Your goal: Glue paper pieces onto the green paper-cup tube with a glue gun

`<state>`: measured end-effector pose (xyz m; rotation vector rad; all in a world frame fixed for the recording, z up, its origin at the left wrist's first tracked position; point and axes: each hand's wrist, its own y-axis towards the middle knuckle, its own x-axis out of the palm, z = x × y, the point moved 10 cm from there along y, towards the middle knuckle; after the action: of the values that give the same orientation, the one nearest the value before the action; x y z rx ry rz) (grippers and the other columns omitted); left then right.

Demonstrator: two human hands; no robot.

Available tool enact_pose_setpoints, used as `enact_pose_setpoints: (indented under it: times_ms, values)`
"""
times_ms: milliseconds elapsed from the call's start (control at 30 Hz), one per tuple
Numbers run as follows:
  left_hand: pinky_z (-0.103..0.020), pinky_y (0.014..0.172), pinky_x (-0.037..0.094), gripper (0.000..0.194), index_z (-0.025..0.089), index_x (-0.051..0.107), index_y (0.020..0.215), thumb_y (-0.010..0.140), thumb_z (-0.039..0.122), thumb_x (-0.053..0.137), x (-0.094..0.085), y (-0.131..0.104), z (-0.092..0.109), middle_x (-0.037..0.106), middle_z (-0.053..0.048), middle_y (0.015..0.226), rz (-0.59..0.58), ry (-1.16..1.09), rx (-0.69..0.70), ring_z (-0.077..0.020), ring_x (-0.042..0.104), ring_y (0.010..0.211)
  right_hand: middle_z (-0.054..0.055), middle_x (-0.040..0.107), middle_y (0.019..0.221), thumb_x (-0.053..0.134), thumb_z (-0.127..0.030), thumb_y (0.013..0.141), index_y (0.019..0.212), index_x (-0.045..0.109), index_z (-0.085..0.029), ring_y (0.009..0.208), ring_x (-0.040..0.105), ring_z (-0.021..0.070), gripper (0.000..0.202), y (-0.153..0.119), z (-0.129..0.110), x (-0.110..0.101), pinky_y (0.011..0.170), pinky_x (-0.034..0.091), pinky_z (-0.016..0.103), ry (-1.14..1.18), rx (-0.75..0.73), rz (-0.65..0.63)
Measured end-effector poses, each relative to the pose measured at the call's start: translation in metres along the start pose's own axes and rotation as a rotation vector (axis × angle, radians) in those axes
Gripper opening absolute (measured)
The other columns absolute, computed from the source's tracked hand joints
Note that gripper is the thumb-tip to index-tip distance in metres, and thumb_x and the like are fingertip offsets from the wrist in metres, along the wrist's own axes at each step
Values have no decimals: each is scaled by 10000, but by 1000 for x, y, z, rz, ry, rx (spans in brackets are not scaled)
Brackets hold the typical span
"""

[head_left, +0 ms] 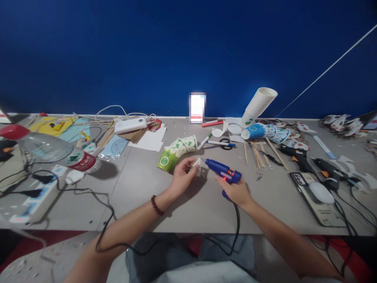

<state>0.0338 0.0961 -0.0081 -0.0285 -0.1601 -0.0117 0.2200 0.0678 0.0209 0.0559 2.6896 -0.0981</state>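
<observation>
My left hand [186, 175] pinches a small white paper piece [198, 165] over the middle of the table. In my right hand [235, 190] is a blue hot glue gun [220, 169], its small red light glowing and its nozzle pointing left, close to the paper's edge. I cannot tell whether the tip touches the paper. Just behind my left hand lie green patterned paper cups [178, 151], joined in a bent row. A black cord hangs from the glue gun's handle and drops past the table's front edge.
Left are a bottle [59, 151] and a power strip [41, 196]. Scissors [226, 144], pens, blue paper cups [265, 131] and a leaning stack of white cups [259, 104] lie behind. Right are sticks, two black glue guns [297, 157] and a phone [315, 202].
</observation>
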Motion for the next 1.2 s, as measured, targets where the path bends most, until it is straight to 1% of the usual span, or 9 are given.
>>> enact_pose_setpoints:
  times_ms: [100, 200, 367, 500, 667, 800, 933, 1100, 1200]
  values:
    - [-163, 428, 441, 284, 157, 633, 917, 770, 392, 699, 1, 0, 0, 595, 4, 734, -7, 6, 8, -59, 489, 517, -6, 566, 471, 614, -457, 703, 593, 597, -211, 447, 568, 159, 271, 1, 2, 2, 492, 484, 263, -17, -8, -11]
    - [-167, 423, 439, 298, 156, 633, 918, 766, 403, 702, 1, 0, 1, 601, 1, 739, -7, 0, 10, -58, 486, 509, 16, 597, 496, 631, -479, 665, 602, 608, -216, 502, 605, 190, 271, 1, 5, -2, 531, 504, 290, -4, 8, 45]
    - [-163, 428, 440, 315, 157, 636, 903, 731, 403, 734, 1, -1, 1, 592, 7, 708, 7, -5, -17, -64, 492, 519, -6, 531, 427, 624, -521, 650, 524, 509, -239, 423, 545, 166, 330, 0, 14, -1, 500, 484, 296, 16, 82, 52]
    - [-164, 427, 437, 293, 159, 634, 896, 751, 399, 717, 1, -1, 3, 592, 8, 711, 1, 0, -6, -62, 491, 518, -14, 524, 426, 638, -523, 631, 533, 477, -246, 419, 532, 159, 335, 0, 18, -1, 466, 465, 281, 34, 84, 58]
    - [-168, 429, 439, 294, 157, 630, 910, 760, 397, 709, 2, -1, 2, 590, 5, 723, -12, -8, 9, -62, 492, 522, -17, 515, 426, 631, -525, 639, 553, 470, -249, 407, 509, 157, 331, 1, 22, -2, 454, 458, 289, 29, 86, 78]
    - [-170, 428, 438, 310, 155, 630, 911, 755, 411, 711, 2, -1, 1, 598, -2, 739, -5, -8, 1, -68, 495, 533, -22, 511, 415, 631, -529, 641, 535, 469, -252, 417, 518, 160, 338, 1, 20, -1, 488, 484, 297, 21, 40, 81]
    - [-170, 429, 441, 300, 159, 638, 901, 748, 404, 717, 2, -1, 2, 606, -6, 750, -4, 3, -3, -70, 499, 536, -19, 507, 398, 639, -501, 661, 544, 481, -254, 375, 494, 158, 316, 1, 24, 1, 413, 446, 283, 38, 68, 52]
    - [-171, 433, 445, 299, 164, 640, 900, 747, 409, 716, 2, -1, 1, 608, -6, 740, -8, -7, -8, -79, 510, 550, -21, 516, 410, 621, -484, 657, 537, 475, -254, 381, 504, 149, 298, 0, 19, 0, 415, 450, 272, 32, 34, 66]
    - [-168, 437, 447, 302, 164, 636, 911, 749, 405, 717, 1, -1, 0, 606, -6, 748, -4, -2, -12, -75, 507, 549, -24, 516, 401, 621, -487, 659, 575, 506, -251, 369, 503, 152, 276, 0, 22, 0, 385, 430, 269, 40, 61, 73]
